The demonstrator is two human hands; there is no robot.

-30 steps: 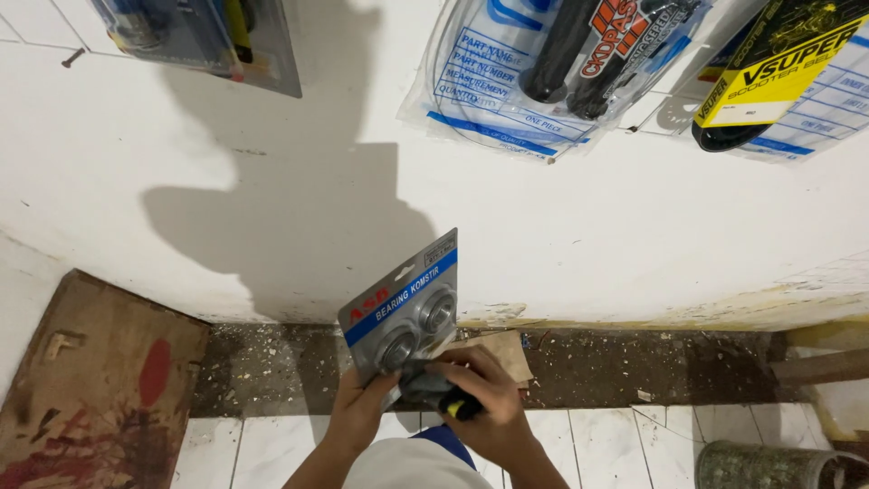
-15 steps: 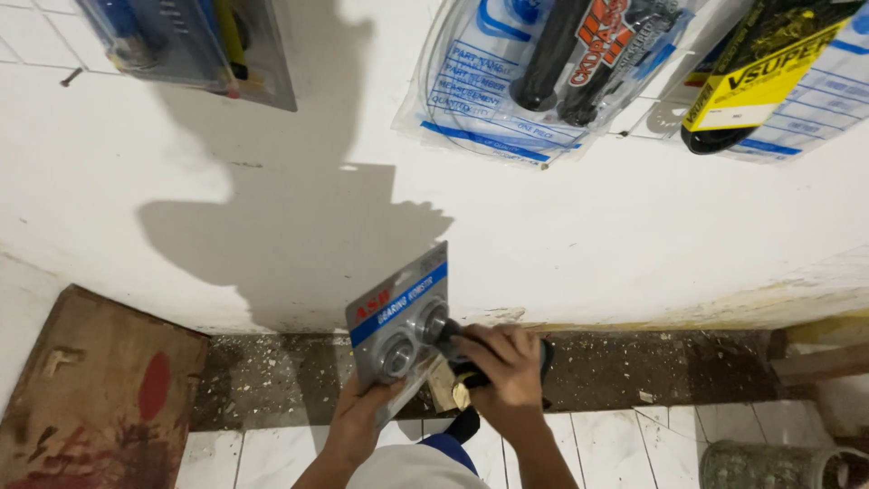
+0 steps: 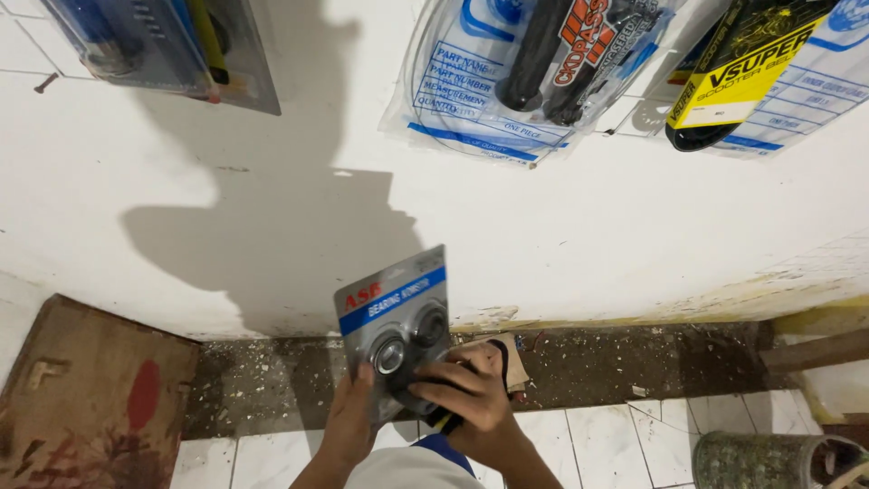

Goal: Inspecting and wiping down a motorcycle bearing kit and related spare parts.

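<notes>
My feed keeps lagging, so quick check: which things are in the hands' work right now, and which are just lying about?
In hand:
- bearing pack, left hand at its lower edge
- black tool under the right hand, pressed on the pack

Lying about:
- hanging bags
- wooden board
- cardboard scrap
- green can

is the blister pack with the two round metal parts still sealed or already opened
Cannot tell for sure. Both round parts still sit in the grey blister pack, held by the left hand. The right hand covers its lower edge, hiding any cut.

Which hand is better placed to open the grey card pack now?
Probably the right hand: its fingers already lie across the front of the grey card pack beside the round parts, while the left hand only grips its lower edge.
</notes>
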